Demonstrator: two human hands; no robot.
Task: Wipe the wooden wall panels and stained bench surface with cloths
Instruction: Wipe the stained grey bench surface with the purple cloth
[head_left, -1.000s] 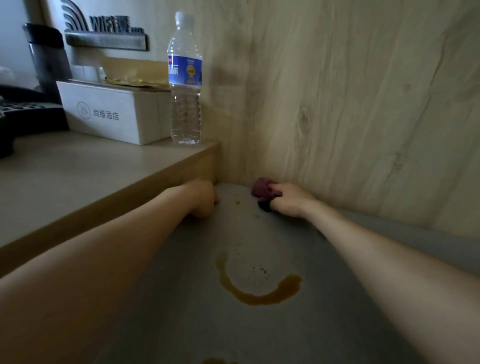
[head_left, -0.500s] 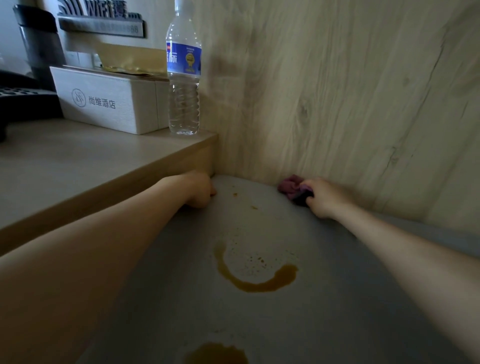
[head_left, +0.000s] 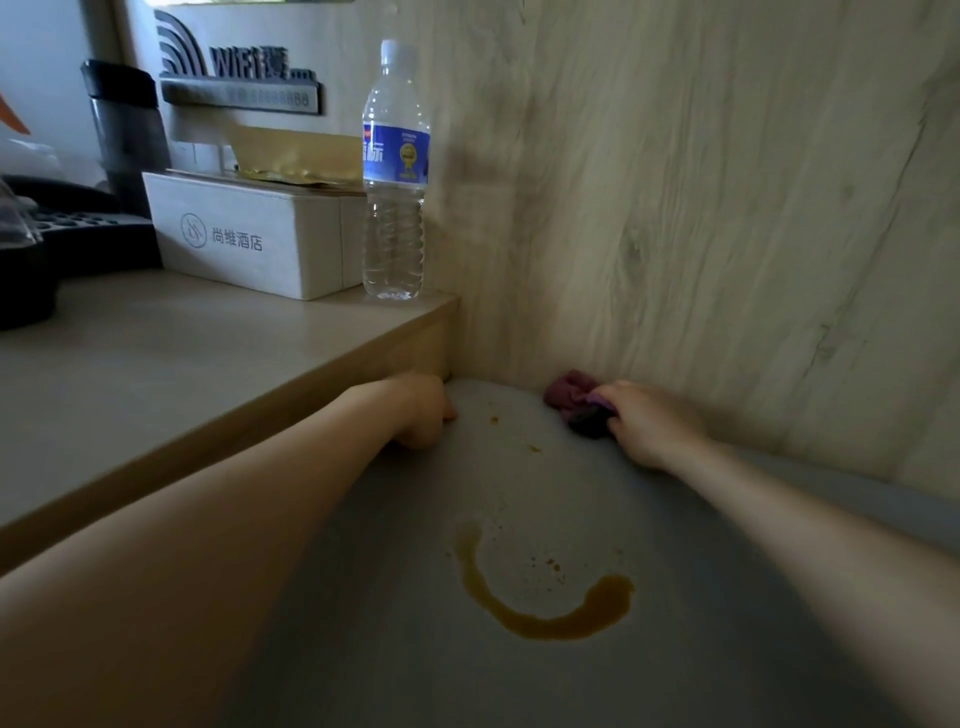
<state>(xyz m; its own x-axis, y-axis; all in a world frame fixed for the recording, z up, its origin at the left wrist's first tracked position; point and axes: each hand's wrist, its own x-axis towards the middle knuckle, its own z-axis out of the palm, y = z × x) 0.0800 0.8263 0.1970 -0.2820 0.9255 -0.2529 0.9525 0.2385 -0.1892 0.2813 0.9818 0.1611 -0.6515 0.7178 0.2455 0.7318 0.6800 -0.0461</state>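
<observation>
A clear water bottle (head_left: 396, 176) stands on the tabletop (head_left: 171, 358) corner, touching a white box (head_left: 249, 239). Behind the box, a WiFi sign (head_left: 239, 78) and a dark cup (head_left: 127, 130).

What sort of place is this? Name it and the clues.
Probably a hotel room: a white box printed with a hotel name, a WiFi sign on the wall, and a water bottle on the wooden shelf beside a grey bench.

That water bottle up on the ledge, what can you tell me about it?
The water bottle is clear ribbed plastic with a pale cap and a blue label bearing a gold emblem. It looks full or nearly so. It stands upright at the corner of the wooden ledge, close to the wood-grain wall, just right of a white box. No hand touches it.
</observation>
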